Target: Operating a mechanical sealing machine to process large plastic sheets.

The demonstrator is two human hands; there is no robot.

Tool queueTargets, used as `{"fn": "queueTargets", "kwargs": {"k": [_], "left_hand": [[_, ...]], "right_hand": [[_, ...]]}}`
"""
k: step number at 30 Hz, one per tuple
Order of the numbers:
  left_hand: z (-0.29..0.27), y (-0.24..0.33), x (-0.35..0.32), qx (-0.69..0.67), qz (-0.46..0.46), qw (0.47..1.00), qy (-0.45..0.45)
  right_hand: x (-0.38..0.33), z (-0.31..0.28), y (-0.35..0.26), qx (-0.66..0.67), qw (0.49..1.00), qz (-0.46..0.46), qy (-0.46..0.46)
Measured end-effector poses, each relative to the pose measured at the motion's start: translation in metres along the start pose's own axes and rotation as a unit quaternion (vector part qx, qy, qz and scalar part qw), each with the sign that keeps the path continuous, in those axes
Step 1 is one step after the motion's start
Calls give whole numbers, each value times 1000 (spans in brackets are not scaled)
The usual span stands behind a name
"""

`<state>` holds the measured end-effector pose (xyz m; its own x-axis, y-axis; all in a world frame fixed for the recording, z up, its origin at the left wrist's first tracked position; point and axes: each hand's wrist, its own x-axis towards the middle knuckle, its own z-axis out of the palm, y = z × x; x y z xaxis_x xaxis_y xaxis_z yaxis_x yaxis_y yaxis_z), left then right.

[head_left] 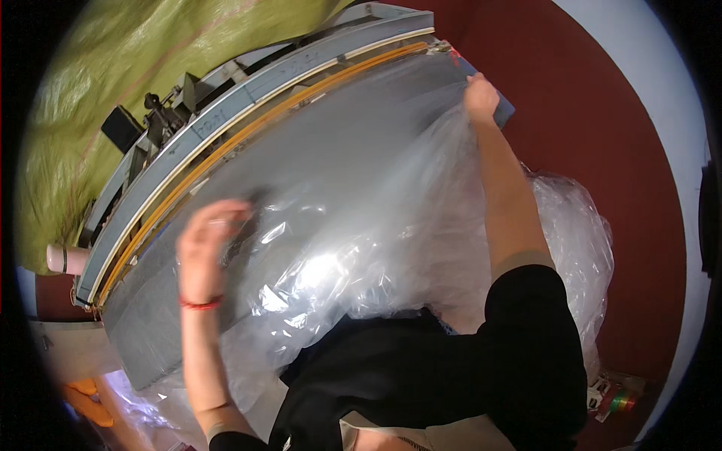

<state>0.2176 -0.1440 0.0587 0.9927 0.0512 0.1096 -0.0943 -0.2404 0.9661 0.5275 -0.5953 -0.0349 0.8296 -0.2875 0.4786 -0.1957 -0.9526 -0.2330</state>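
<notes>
A large sheet of clear plastic film (pixel 316 274) covers the grey tabletop (pixel 301 150) and hangs in crinkled folds toward my body. My right hand (pixel 481 98) is closed on the film at the far right corner of the table. From there, the film is drawn into taut creases. My left hand (pixel 210 244) is raised over the left part of the film, blurred by motion. Its fingers look loosely bent and apart, and nothing shows in them.
A long grey-blue metal bar (pixel 248 105) with an orange strip (pixel 256 124) runs along the table's far side. Behind it lies a yellow-green sheet (pixel 83 113). A pink cylinder (pixel 66 259) stands at the left end. Bunched clear plastic (pixel 575 233) bulges over the dark red floor (pixel 602 135).
</notes>
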Motion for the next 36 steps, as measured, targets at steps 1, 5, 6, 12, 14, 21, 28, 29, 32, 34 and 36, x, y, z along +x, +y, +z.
{"fn": "queueTargets", "kwargs": {"k": [1,5,6,12,14,21,28,29,32,34,36], "left_hand": [[42,16,7,-116,-15,989,-93],[173,-5,29,-41,42,973,-225],[200,-13,29,88,92,977,-173],[207,4,-2,-159,-192,839,-484],[176,25,-19,-161,21,857,-490],[-51,0,-244,-134,215,918,-304],[-22,-40,-340,-1,87,996,1],[-34,-37,-289,23,62,997,47],[-13,-56,-227,71,10,986,151],[-21,-64,-251,103,-29,970,219],[-41,-74,-278,142,-72,943,292]], "right_hand": [[0,0,0,8,1000,1,-3],[1,2,-16,36,999,-21,4],[1,3,-15,34,999,-18,1],[1,3,-12,30,999,-11,-5],[1,5,-16,33,999,-17,-10],[6,8,-9,20,1000,1,-23],[2,-3,-11,-31,999,-17,-22],[-1,-2,-21,-30,999,-22,-31],[-4,-6,-24,-21,999,-21,-39],[-1,-3,-22,-29,999,-24,-39],[-3,4,-29,-23,998,-31,-41]]}}
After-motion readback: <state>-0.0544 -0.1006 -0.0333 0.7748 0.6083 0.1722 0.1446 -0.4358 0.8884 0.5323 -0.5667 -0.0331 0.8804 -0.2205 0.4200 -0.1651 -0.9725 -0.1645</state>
